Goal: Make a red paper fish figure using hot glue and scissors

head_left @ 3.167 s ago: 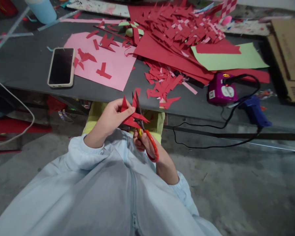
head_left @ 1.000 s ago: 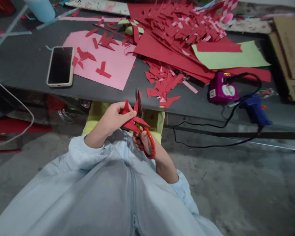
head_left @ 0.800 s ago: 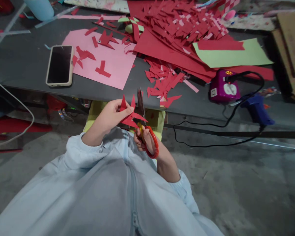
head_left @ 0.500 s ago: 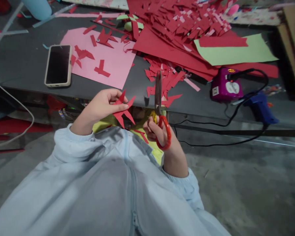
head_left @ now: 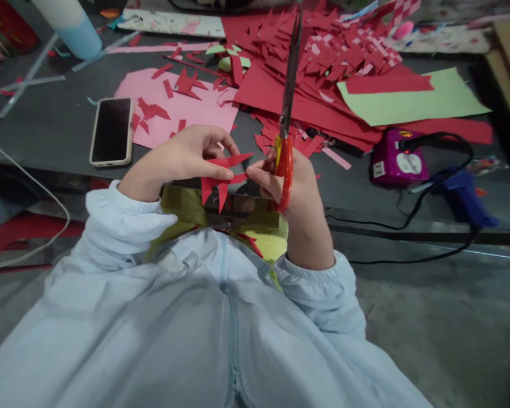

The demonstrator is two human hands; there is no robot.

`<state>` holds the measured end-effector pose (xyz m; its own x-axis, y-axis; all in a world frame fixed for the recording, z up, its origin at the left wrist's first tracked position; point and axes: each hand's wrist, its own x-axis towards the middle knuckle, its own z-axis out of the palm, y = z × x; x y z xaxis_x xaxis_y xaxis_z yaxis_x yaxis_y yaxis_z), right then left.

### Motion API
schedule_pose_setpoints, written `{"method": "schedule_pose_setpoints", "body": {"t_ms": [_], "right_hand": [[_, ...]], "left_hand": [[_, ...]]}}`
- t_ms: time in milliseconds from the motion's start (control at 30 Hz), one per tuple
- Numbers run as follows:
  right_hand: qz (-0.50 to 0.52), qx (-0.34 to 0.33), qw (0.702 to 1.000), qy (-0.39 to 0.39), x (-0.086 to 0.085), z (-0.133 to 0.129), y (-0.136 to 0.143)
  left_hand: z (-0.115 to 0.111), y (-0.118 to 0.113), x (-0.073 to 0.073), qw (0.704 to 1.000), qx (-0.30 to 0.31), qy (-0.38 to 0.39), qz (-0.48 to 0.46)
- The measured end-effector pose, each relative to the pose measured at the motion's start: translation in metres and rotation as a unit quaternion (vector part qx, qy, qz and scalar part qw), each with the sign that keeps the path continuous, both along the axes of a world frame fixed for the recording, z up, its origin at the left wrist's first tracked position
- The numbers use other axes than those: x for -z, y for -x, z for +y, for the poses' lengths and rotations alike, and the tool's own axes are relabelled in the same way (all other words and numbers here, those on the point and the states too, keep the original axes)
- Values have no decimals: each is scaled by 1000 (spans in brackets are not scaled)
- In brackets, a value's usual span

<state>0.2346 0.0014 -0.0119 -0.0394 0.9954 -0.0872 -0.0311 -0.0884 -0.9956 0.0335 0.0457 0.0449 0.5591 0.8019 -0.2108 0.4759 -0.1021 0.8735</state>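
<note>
Between thumb and fingers, my left hand (head_left: 191,157) pinches a red paper cutout (head_left: 216,182) with several pointed ends, above my lap at the table edge. My right hand (head_left: 295,178) has its fingers in the red and yellow handles of a pair of scissors (head_left: 287,102). The blades point away from me and look closed. With its thumb and a fingertip, my right hand also touches one point of the cutout. Beyond my hands, a red paper fish shape with an eye (head_left: 189,84) and small red pieces (head_left: 153,109) lie on a pink sheet (head_left: 130,82).
A phone (head_left: 111,131) lies left on the dark table (head_left: 59,124). Red paper strips (head_left: 323,51) and scraps heap at the back. On the right are a green sheet (head_left: 420,105), a purple box (head_left: 397,161) with a black cable, and a blue glue gun (head_left: 463,195).
My right hand has come up and left with the scissors, and its fingertips now meet the cutout. My left hand has risen slightly and turned the cutout so its points face right.
</note>
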Motion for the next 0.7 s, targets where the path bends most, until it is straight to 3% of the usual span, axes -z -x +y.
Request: {"method": "schedule_pose_setpoints", "body": {"t_ms": [267, 500, 700], "right_hand": [[-60, 40, 997, 16, 5, 6, 2], [-103, 78, 991, 14, 8, 8, -6], [-140, 95, 985, -6, 5, 3, -13]], "left_hand": [[29, 16, 12, 992, -86, 25, -89], [63, 21, 15, 1000, -10, 7, 28], [75, 14, 25, 996, 12, -12, 87]]}}
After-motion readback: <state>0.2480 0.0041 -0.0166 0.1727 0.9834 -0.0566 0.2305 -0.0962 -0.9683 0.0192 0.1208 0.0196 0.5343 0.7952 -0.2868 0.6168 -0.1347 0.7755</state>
